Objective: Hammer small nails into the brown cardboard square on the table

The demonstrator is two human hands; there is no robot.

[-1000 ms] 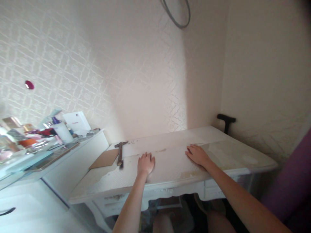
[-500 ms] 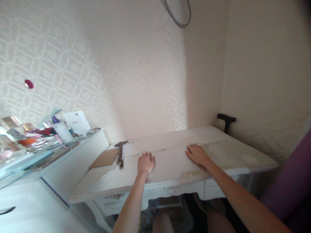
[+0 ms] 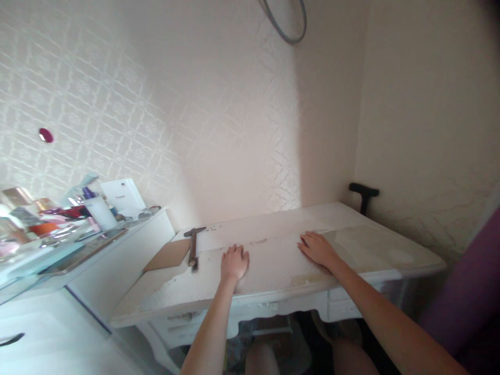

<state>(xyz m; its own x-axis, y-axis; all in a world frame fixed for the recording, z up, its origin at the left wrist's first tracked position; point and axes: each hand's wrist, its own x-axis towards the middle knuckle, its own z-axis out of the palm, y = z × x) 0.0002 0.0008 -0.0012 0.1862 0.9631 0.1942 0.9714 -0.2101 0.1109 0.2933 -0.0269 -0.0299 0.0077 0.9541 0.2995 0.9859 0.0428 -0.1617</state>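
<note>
Both hands rest palm down on a worn white desk (image 3: pixel 269 265) whose top covering is peeling in patches. My left hand (image 3: pixel 235 262) lies left of the middle with its fingers stretched out and nothing in it. To its left is a hammer (image 3: pixel 192 246) with a dark head and a wooden handle, lying beside a flat brown board (image 3: pixel 167 255). Several tiny dark bits, perhaps nails, are scattered near the hammer's head. My right hand (image 3: pixel 317 248) lies flat, fingers extended, at the edge of a greyish bare patch (image 3: pixel 363 245).
A white cabinet (image 3: pixel 128 260) stands at the left, crowded with bottles, boxes and cosmetics. A black T-shaped handle (image 3: pixel 364 194) rises behind the desk's right end. Purple fabric (image 3: pixel 464 281) hangs at the right. A grey cable loop (image 3: pixel 291 39) hangs on the patterned wall.
</note>
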